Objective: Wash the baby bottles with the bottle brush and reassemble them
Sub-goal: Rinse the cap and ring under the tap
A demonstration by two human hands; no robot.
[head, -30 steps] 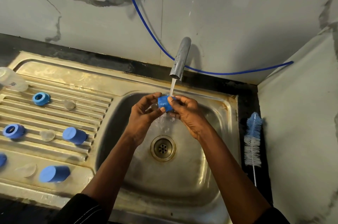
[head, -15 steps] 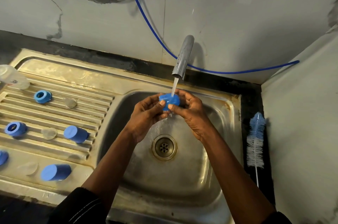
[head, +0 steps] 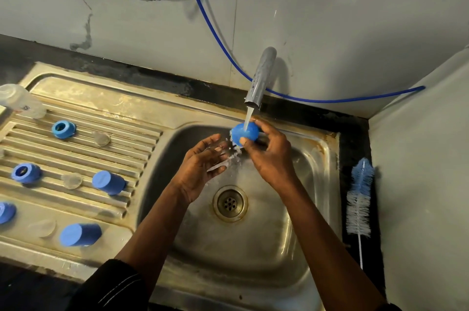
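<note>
dim warm light | glare on sink (head: pixel 286 244) | left edge soft, perhaps motion | corners bowed

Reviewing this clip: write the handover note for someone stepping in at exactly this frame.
Right hand grips a blue cap under the running tap. Left hand is open, palm up in the runoff below.
On the drainboard: near cap, middle cap, blue rings, clear round pieces, and a clear bottle at the far left corner.
Bottle brush lies on the dark counter right of the sink.
Done: bottles are apart and one cap is under the water.
Left: nothing is reassembled. Which of the loose parts are already washed cannot be told.
</note>
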